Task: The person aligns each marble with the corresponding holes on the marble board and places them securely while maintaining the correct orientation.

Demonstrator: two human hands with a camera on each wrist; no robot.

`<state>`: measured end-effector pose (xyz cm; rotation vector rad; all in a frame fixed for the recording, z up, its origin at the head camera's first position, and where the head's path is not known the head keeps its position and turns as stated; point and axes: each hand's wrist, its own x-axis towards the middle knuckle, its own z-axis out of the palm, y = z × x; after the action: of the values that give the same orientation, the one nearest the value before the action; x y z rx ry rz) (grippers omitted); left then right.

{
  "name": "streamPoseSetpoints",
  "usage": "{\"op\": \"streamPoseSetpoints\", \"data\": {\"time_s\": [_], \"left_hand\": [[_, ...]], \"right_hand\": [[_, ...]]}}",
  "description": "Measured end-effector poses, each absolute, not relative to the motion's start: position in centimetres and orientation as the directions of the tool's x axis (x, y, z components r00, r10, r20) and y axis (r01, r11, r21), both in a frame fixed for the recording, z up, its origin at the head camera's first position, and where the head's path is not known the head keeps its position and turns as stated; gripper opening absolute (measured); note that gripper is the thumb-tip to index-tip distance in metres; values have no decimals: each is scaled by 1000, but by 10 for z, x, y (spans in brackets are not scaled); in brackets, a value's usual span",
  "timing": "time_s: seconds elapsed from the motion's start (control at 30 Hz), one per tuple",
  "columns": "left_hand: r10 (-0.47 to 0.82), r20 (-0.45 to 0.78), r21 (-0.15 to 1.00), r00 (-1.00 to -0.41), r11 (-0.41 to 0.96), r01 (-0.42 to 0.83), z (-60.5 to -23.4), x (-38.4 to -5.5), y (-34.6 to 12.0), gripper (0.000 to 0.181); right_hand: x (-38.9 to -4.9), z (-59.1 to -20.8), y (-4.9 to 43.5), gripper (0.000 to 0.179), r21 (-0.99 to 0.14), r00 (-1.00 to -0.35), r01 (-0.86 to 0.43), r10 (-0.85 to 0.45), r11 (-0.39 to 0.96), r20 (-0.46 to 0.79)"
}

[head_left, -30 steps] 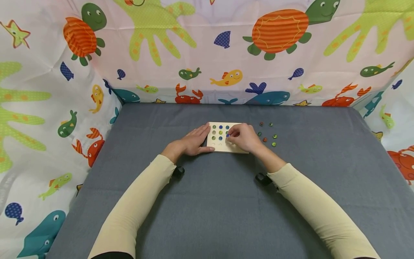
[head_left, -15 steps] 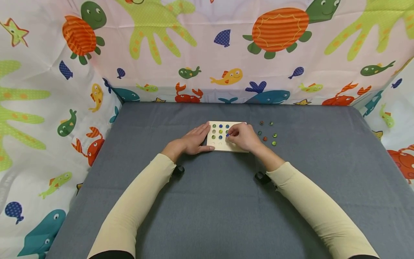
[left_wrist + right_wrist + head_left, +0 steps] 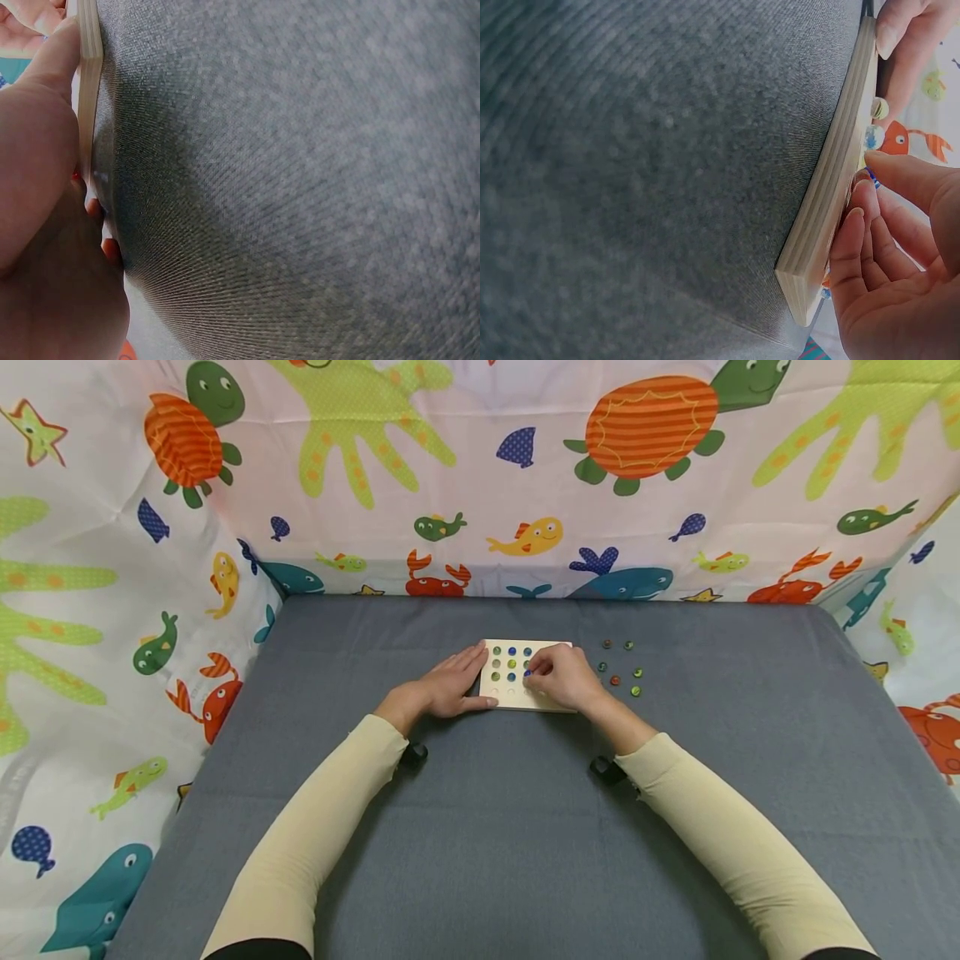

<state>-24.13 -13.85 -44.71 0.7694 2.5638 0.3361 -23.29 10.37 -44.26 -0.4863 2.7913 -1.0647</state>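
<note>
A pale wooden board (image 3: 534, 700) with rows of round hollows lies on the grey cloth. Several glass marbles (image 3: 512, 664) sit in its hollows, and at least one hollow (image 3: 512, 692) in the near row is bare. My left hand (image 3: 448, 683) lies at the board's left side, fingers straight along the edge and thumb on the near-left corner. Over the right part of the board, my right hand (image 3: 568, 678) pinches a blue marble (image 3: 872, 178) between thumb and forefinger, right at the board's surface. That hand hides some of the hollows from the head view.
Several loose marbles, mostly green with a couple of reddish ones (image 3: 615, 680), lie on the grey cloth (image 3: 480, 827) to the right of the board. A curtain (image 3: 480, 468) printed with sea animals stands behind the table and along both sides.
Both hands stay in place, and my right hand keeps its pinch on the blue marble. The head view has shifted very slightly.
</note>
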Motion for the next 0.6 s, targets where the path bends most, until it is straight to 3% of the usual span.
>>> {"op": "streamPoseSetpoints", "data": {"time_s": [0.6], "left_hand": [[563, -358, 354, -745, 820, 450, -452, -245, -139, 97]], "right_hand": [[-233, -444, 103, 13, -672, -938, -266, -347, 691, 14]]}}
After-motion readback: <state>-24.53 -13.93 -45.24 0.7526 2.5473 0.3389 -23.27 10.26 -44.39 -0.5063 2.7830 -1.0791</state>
